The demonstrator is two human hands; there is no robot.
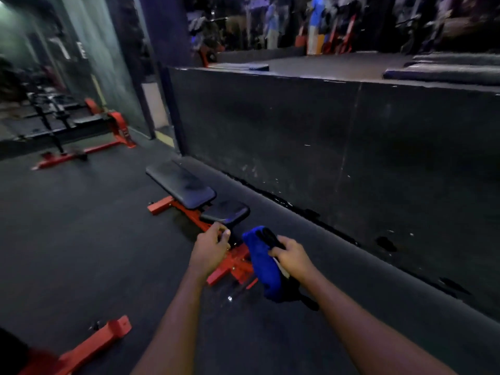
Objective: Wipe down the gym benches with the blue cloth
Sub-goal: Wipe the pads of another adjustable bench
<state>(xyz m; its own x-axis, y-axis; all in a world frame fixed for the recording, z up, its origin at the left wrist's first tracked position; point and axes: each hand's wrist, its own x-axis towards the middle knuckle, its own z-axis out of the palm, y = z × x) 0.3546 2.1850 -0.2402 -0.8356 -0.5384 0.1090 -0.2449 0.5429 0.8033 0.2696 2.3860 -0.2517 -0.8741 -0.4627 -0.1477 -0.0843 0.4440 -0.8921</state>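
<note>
1 limp, perhaps bunched blue cloth (263,267)

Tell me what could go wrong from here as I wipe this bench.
1. The blue cloth hangs bunched from the right hand, gripped with something dark; it may wipe poorly or slip.
2. The red frame foot on the floor by you could trip you.
3. In this dim light, smears on the bench's back pad may be missed.
</note>
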